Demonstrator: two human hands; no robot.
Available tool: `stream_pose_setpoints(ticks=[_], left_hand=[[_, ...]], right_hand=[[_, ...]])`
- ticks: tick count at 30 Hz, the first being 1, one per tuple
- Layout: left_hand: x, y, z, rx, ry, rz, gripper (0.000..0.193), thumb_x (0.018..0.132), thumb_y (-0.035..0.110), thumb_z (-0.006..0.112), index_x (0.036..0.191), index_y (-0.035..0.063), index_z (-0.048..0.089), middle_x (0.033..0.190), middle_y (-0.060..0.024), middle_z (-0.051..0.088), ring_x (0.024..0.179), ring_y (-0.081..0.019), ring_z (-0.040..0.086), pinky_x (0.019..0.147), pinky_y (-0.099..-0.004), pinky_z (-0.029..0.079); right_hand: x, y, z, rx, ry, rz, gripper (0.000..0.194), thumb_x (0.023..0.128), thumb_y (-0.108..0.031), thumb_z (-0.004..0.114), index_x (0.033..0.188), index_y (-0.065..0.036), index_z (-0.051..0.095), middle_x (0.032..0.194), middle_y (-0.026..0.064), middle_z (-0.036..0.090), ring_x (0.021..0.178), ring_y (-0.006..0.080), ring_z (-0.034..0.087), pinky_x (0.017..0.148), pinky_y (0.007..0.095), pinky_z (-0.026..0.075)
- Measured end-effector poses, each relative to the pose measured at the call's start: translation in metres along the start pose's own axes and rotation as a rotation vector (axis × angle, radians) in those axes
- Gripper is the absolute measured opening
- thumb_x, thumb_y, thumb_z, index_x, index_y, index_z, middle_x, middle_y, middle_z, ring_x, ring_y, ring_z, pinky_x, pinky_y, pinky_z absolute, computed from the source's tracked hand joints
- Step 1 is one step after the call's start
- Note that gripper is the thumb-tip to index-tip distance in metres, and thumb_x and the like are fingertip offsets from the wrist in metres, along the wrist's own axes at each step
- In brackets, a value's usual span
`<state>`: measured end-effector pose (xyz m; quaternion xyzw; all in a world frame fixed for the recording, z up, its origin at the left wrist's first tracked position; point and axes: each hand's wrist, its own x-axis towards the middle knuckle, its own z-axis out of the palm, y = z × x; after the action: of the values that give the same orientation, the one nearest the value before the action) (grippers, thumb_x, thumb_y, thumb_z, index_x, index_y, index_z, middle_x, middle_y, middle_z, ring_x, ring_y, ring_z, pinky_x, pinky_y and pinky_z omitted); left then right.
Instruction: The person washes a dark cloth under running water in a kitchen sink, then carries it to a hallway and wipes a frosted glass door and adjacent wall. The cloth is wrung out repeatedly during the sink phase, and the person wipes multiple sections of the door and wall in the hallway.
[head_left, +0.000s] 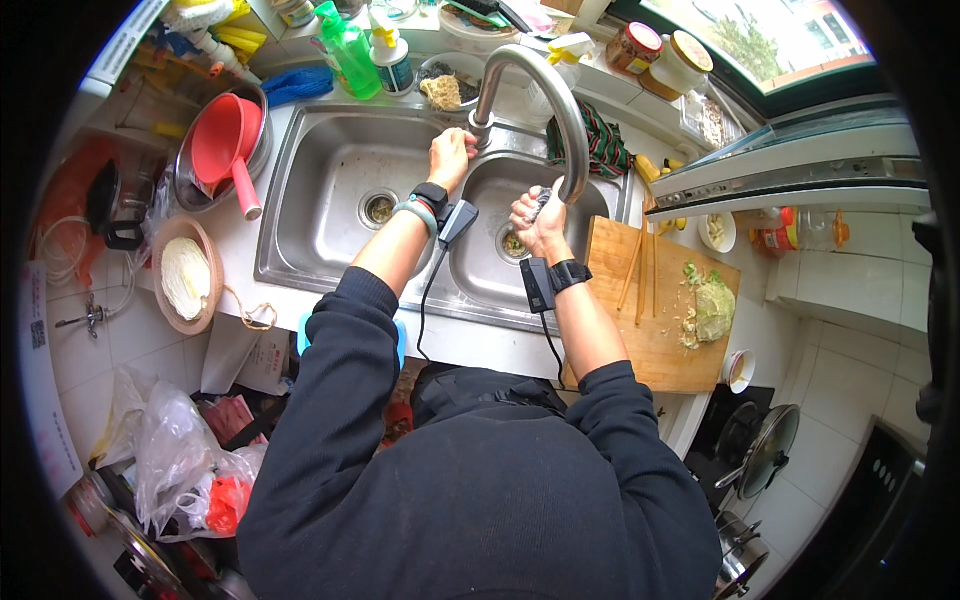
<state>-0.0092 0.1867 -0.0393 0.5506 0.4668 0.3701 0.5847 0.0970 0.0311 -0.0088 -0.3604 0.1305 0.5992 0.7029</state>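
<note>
My left hand (451, 156) is at the base of the curved steel faucet (576, 127), its fingers near the faucet's lower side; whether they grip a handle is hidden. My right hand (541, 219) is closed around a small grey scrubber (540, 199) above the right basin of the double steel sink (480, 259), under the spout's end. The left basin (341, 191) holds no dishes, and bits of food lie in both drains. Right of the sink, a wooden cutting board (607, 345) bears a partly cut cabbage (714, 306) and several chopsticks (641, 274).
A red ladle (225, 139) rests in a metal bowl at the left, above a pink basket (212, 300) holding cut cabbage. Bottles, including a green one (352, 56), line the back. An open window frame (780, 184) juts in at right. A small bowl (741, 371) stands beside the board.
</note>
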Motion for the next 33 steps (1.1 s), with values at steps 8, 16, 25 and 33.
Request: stream_pose_setpoints(ticks=[8,16,25,33], left_hand=[[0.001,-0.005,-0.001,-0.024,0.002,0.011,0.03,0.091,0.017,0.041,0.084,-0.0014,0.062,0.077,-0.0096,0.066,0.065,-0.0168,0.065,0.062,-0.0284,0.051],[0.0,-0.011,-0.002,-0.041,0.006,0.024,0.029,0.092,0.017,0.041,0.085,-0.0015,0.062,0.078,-0.0095,0.066,0.065,-0.0167,0.065,0.061,-0.0281,0.051],[-0.004,-0.004,-0.006,-0.003,-0.083,-0.009,0.029,0.096,0.024,0.043,0.094,-0.0003,0.058,0.092,-0.0109,0.063,0.077,-0.0169,0.061,0.07,-0.0285,0.049],[-0.055,0.014,0.017,0.263,0.372,0.34,0.023,0.083,0.008,0.055,0.1,0.0013,0.042,0.1,-0.0193,0.042,0.095,-0.0325,0.043,0.084,-0.0423,0.038]], right_hand=[[-0.002,0.002,0.009,-0.215,0.087,-0.058,0.042,0.094,-0.042,0.043,0.062,-0.015,0.036,0.051,-0.0015,0.026,0.039,0.0125,0.027,0.035,0.0257,0.02],[-0.002,0.001,0.011,-0.177,0.116,-0.075,0.034,0.092,-0.031,0.044,0.061,-0.019,0.035,0.049,-0.0032,0.025,0.038,0.0117,0.025,0.034,0.0259,0.019],[0.004,0.001,0.003,-0.116,0.059,-0.073,0.036,0.093,-0.032,0.043,0.062,-0.016,0.034,0.05,-0.0026,0.022,0.038,0.0117,0.023,0.035,0.0262,0.018],[0.009,-0.006,-0.012,0.072,-0.057,0.027,0.02,0.091,-0.025,0.043,0.083,-0.009,0.05,0.07,0.0071,0.052,0.061,0.0207,0.05,0.054,0.033,0.045]])
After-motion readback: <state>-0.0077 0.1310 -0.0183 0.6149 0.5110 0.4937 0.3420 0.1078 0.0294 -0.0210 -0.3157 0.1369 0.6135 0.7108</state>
